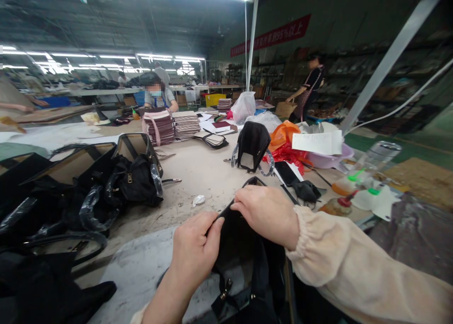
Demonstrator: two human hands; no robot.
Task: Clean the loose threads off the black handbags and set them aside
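Observation:
A black handbag (244, 248) lies in front of me on the near edge of the table, its lower part dropping out of view. On its upper rim, my left hand (198, 241) pinches the edge between thumb and fingers. A little farther along the same rim, my right hand (265, 211) also grips the edge, fingers curled over it. A zip pull and metal fittings show on the bag's near side. Beyond my hands stands another black bag piece (252, 145) with plastic-wrapped handles.
Several black bags (136, 173) with wrapped handles crowd the left side. Stacked dark panels (159, 126) stand at the back. To the right are a phone (287, 173), a lilac basin (329, 158), glue bottles (348, 182) and a clear flask (378, 154). A co-worker (159, 95) sits across the table.

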